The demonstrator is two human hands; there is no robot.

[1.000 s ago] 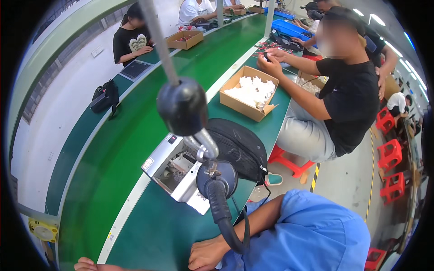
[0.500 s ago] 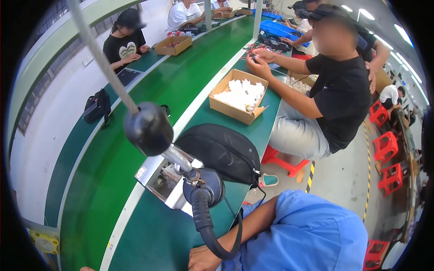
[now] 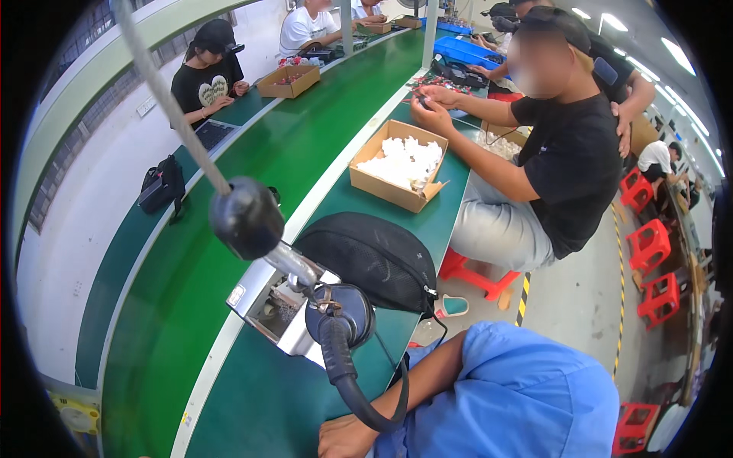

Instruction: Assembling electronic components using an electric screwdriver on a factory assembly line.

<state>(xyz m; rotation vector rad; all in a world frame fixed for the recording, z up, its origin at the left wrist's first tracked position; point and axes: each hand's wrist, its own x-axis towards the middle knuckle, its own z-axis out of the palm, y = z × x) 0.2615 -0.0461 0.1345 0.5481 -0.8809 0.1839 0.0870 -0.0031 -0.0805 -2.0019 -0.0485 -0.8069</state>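
Observation:
My right hand (image 3: 347, 438) rests at the lower edge, back upward, beside the green worktable (image 3: 267, 397). Its forearm runs out of a blue short sleeve. The fingers are cut off by the frame and cannot be read. Of my left hand, at most a thin sliver of skin shows at the lower left edge. A black strap or hose-like piece (image 3: 341, 355) hangs down in front of my right forearm. Beyond it on the table stands an open silver metal box (image 3: 256, 286), beside a black mesh-topped bag (image 3: 366, 248).
A cardboard box (image 3: 382, 183) of white pieces stands farther up the table. There sits a co-worker in black (image 3: 569, 168), both hands around a small dark item. A green conveyor belt (image 3: 168, 320) runs along the left. Red stools (image 3: 649, 244) stand at right.
The view has shifted slightly. My right hand stays in nearly the same place, and the things on the table look unmoved.

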